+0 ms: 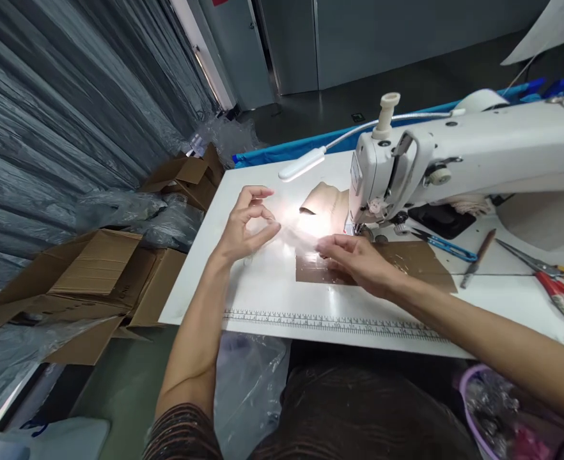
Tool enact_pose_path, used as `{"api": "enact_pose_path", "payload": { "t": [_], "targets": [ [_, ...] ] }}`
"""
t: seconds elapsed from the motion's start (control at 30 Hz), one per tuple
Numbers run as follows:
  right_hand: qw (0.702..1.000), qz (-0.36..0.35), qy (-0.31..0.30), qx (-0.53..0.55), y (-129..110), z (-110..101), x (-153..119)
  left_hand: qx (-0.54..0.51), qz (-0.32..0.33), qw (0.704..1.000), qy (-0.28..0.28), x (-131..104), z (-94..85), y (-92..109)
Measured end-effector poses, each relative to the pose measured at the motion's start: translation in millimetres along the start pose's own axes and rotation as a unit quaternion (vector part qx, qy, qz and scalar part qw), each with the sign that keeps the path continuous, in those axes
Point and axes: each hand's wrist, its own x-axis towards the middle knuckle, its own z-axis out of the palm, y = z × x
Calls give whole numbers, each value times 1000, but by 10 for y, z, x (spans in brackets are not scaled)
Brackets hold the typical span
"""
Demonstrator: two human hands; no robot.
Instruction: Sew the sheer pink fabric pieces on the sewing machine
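Note:
Thin, see-through material (297, 239) stretches between my two hands under the bright lamp; its outline is washed out by glare. My left hand (250, 225) pinches at its left end, thumb and a finger together, the other fingers curled above. At its right end my right hand (346, 251) has thumb and fingers pressed together on it. Beige fabric (330, 199) lies behind my hands, its right side beside the needle area of the white sewing machine (502, 150). Brown tape (419, 265) covers part of the tabletop under and beside my right hand.
The lamp (303, 164) hangs over the white table (272, 306), which has a ruler strip (339, 321) near its front edge. Blue snips (449, 247), a seam tool (477, 259) and scissors (557, 284) lie right. Cardboard boxes (100, 265) stand left; a purple-rimmed bin (465, 390) is below right.

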Motion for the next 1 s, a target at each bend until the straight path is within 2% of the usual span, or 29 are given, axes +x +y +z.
{"api": "enact_pose_path", "payload": {
  "t": [0.07,0.13,0.2,0.27,0.37,0.43,0.53,0.6,0.73,0.8,0.87,1.0],
  "targets": [
    [996,55,-59,23,-26,-150,-212,-104,-89,988,-78,-80,25,136],
    [995,67,-78,12,-12,-290,-310,-171,-192,958,-130,-142,157,180],
    [996,68,-65,-13,54,-406,-321,-190,-259,934,-153,-181,353,130],
    [995,76,-50,-28,151,-502,-293,-181,-279,929,-161,-200,554,22],
    [994,76,-41,-59,265,-624,-262,-126,-266,942,-165,-195,755,-123],
    [995,39,-13,-92,269,-698,-272,-61,-240,953,-174,-178,791,-146],
    [994,-15,46,-100,156,-791,-330,48,-187,964,-185,-147,730,-66],
    [994,-21,65,-80,44,-837,-376,117,-158,965,-176,-127,652,19],
    [997,-30,75,3,-114,-891,-416,216,-122,963,-107,-87,541,115],
    [996,-25,78,45,-144,-898,-406,216,-107,967,-80,-60,555,96],
    [994,-9,79,74,-159,-895,-391,186,-86,975,-80,-26,625,33],
    [988,22,75,132,-180,-891,-376,64,-36,987,-140,54,867,-173]
  ]
}}
